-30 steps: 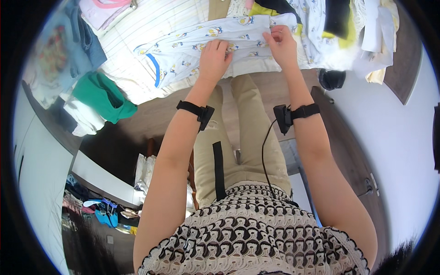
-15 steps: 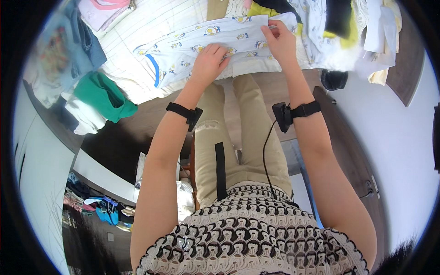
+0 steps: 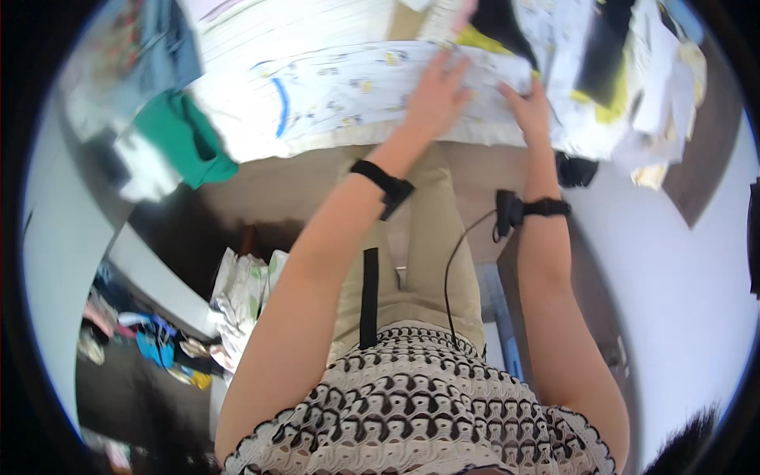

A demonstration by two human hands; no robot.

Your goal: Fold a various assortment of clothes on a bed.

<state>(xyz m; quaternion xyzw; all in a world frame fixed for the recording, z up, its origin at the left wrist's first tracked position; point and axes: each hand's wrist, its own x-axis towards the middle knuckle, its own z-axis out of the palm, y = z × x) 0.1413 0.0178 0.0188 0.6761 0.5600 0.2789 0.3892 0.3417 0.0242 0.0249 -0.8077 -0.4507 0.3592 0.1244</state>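
At the far left of the white sheet, some blue jeans are lying in a heap, blurred at their outer side. Just below them, off the sheet's left corner, a green garment is spilling downward beside a white cloth.

Along the near edge of the sheet, the printed garment is lying stretched out lengthwise. It is showing a pale, nearly white ground, scattered with small yellow and blue figures that are blurring here. A bright blue band is curving across its left end, and the cloth is looking mostly flat, with a strip of the sheet showing below it.

Toward the right half of the sheet, the person's left hand is resting over the garment, its fingers spreading apart across the cloth. Beyond it, a beige cloth is lying farther back on the sheet.

Near the garment's right end, the right hand is holding its thumb and fingers apart; whether the fingertips are touching the cloth, the viewer cannot tell. Behind that hand, a black-and-yellow cloth is reaching toward its fingers. At the sheet's right end, white clothes are hanging in a loose pile.
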